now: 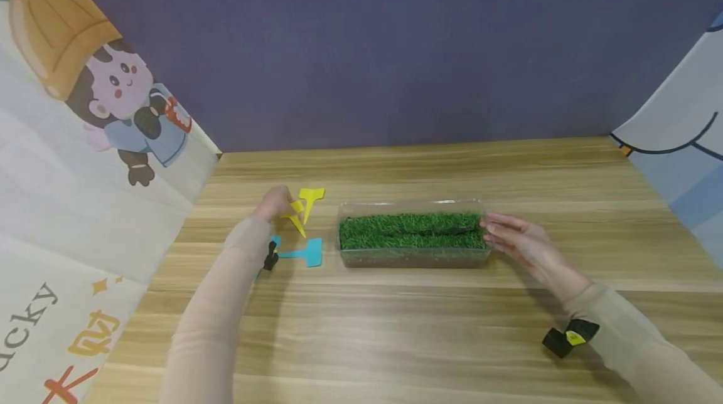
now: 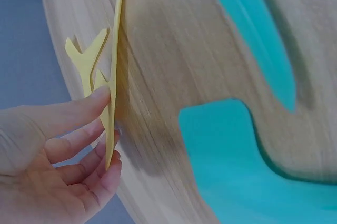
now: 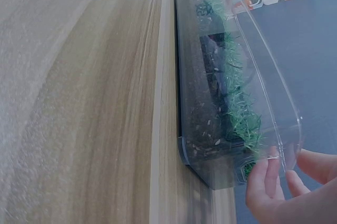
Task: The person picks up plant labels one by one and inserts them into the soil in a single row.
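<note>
Between the two hands I see a clear box (image 1: 415,258) with green turf (image 1: 409,241). Forward reaches the left arm, its left hand (image 1: 275,202) pinching a yellow tag (image 1: 296,221); rightward of it lies a blue tag (image 1: 313,253). The right hand (image 1: 525,244), fingers loosely extended, touches the box's end.

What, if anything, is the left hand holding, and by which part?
The left hand pinches a flat yellow T-shaped plastic tag by its wide head, leaving the narrow stem free.
</note>
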The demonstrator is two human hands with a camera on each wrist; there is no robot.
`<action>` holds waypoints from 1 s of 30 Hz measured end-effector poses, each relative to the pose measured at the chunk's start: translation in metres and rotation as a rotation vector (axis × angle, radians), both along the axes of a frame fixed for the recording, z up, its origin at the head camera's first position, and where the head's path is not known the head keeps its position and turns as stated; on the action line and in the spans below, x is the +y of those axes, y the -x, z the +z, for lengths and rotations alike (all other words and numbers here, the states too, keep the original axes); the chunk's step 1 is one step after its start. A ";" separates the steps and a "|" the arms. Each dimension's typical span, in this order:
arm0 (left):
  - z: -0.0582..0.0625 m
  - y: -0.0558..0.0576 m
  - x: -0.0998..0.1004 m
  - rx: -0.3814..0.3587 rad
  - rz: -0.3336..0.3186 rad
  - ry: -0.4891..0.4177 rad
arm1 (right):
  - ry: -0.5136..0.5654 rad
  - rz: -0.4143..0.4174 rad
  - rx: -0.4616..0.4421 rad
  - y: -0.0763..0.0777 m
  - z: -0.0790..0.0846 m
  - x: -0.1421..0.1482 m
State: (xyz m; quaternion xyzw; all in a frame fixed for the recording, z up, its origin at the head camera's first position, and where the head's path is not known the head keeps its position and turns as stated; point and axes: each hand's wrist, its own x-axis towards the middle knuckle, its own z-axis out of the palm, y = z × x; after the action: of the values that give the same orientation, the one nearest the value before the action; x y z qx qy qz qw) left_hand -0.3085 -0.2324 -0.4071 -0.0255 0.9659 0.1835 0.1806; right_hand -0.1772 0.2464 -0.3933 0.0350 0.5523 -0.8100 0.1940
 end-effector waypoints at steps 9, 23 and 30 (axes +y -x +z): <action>0.028 -0.016 0.010 -0.062 0.171 -0.050 | -0.019 0.005 0.020 -0.003 0.000 -0.001; 0.042 -0.019 -0.001 -0.062 0.195 -0.312 | -0.019 0.005 0.015 -0.008 0.002 -0.003; 0.051 -0.026 -0.001 -0.043 0.142 -0.392 | -0.001 -0.012 -0.003 -0.010 0.002 -0.006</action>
State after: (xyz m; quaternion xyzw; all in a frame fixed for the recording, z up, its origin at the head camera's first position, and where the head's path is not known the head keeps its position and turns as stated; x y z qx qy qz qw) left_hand -0.2823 -0.2339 -0.3563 -0.0616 0.9034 0.3797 0.1893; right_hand -0.1672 0.2402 -0.3916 0.0393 0.5521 -0.8109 0.1898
